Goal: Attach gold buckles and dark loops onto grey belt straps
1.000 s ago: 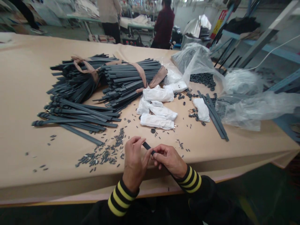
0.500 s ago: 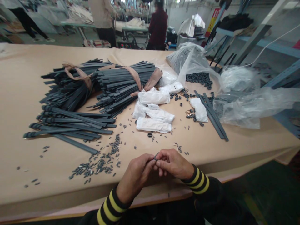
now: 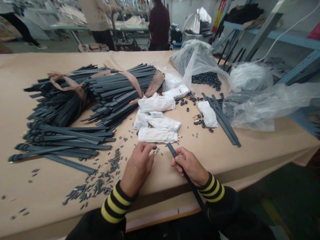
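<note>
My right hand [image 3: 188, 165] is closed around a dark strap [image 3: 172, 149]; one end points up and left past the fingers, and the rest hangs down over the table edge. To its left, my left hand [image 3: 141, 166] reaches over the table with fingertips at a small dark buckle [image 3: 154, 146], just below a white wrapped packet [image 3: 157, 135]. Whether the fingertips grip the buckle is too small to tell. Finished-looking straps with dark looped ends [image 3: 67, 136] lie at the left, beside scattered small dark pieces [image 3: 97, 186].
Tied strap bundles [image 3: 120, 90] lie behind. At the back right are a clear bag of dark loops [image 3: 193, 60], plastic wrapping [image 3: 270, 106] and two loose straps [image 3: 222, 121]. People [image 3: 159, 25] stand beyond the table [image 3: 15, 66].
My hands, together before, are now apart. The left has moved up to the buckle; the right now shows a strap in its grip. The whole view has shifted slightly.
</note>
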A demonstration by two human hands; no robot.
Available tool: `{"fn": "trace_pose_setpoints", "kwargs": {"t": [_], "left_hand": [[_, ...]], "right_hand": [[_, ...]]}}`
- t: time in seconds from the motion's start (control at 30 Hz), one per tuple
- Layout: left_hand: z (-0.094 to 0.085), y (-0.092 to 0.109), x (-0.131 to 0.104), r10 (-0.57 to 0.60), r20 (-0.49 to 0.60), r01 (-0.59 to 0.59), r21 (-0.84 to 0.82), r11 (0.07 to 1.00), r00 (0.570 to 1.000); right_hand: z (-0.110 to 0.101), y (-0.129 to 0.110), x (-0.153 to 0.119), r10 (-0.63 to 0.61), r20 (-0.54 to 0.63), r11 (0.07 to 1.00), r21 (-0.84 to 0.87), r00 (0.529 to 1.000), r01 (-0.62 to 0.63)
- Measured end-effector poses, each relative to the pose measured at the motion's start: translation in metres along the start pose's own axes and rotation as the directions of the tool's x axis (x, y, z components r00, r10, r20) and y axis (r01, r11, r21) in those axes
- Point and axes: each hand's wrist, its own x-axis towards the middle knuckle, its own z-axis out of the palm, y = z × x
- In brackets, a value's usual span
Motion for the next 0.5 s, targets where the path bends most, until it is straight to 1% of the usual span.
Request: {"fn": "trace_pose_setpoints", "kwargs": {"t": [0.03,0.1,0.17,0.2,0.23,0.27,0.3,0.33,0.37,0.4,0.43,0.47,0.5], "left_hand": [[0.0,-0.004,0.006,-0.022,0.011,0.021,0.066,0.998,1.0],[0.004,-0.009,0.017,-0.061,0.089,0.044,0.177,0.983,0.994],[0.009,-0.011,0.023,-0.087,0.145,0.05,0.243,0.969,0.986],[0.012,-0.011,0.025,-0.092,0.15,0.052,0.25,0.967,0.984],[0.013,-0.01,0.025,-0.095,0.14,0.061,0.231,0.971,0.986],[0.013,-0.01,0.025,-0.105,0.126,0.082,0.176,0.981,0.986],[0.013,-0.008,0.023,-0.129,0.12,0.121,0.074,0.99,0.984],[0.012,-0.007,0.021,-0.175,0.132,0.186,-0.074,0.98,0.976],[0.01,-0.005,0.018,-0.233,0.17,0.271,-0.254,0.929,0.958],[0.008,-0.002,0.014,-0.283,0.231,0.359,-0.434,0.826,0.931],[0.007,0.0,0.01,-0.311,0.301,0.432,-0.586,0.686,0.902],[0.005,0.002,0.006,-0.321,0.356,0.478,-0.695,0.536,0.878],[0.004,0.005,0.002,-0.327,0.385,0.496,-0.769,0.403,0.863]], "right_hand": [[0.0,-0.001,0.0,0.015,0.019,1.0,0.005,1.0,-0.015],[0.001,-0.001,0.0,0.044,0.057,0.999,0.001,0.997,-0.044],[0.001,-0.002,0.0,0.048,0.076,0.999,-0.006,0.996,-0.048],[0.001,-0.002,0.0,0.035,0.075,0.999,-0.014,0.997,-0.034],[0.001,-0.002,0.0,0.018,0.069,1.0,-0.019,0.997,-0.017],[0.0,-0.002,0.0,0.001,0.062,1.0,-0.022,0.998,0.0],[0.0,-0.003,-0.001,-0.009,0.058,1.0,-0.026,0.998,0.011],[0.0,-0.003,-0.002,-0.016,0.057,0.999,-0.032,0.998,0.017],[0.001,-0.004,-0.003,-0.019,0.062,0.999,-0.041,0.998,0.021],[0.001,-0.005,-0.004,-0.019,0.07,0.998,-0.057,0.997,0.023],[0.003,-0.006,-0.006,-0.023,0.076,0.996,-0.082,0.997,0.029],[0.004,-0.007,-0.008,-0.039,0.077,0.992,-0.12,0.996,0.048],[0.005,-0.007,-0.01,-0.064,0.074,0.984,-0.163,0.995,0.076]]}}
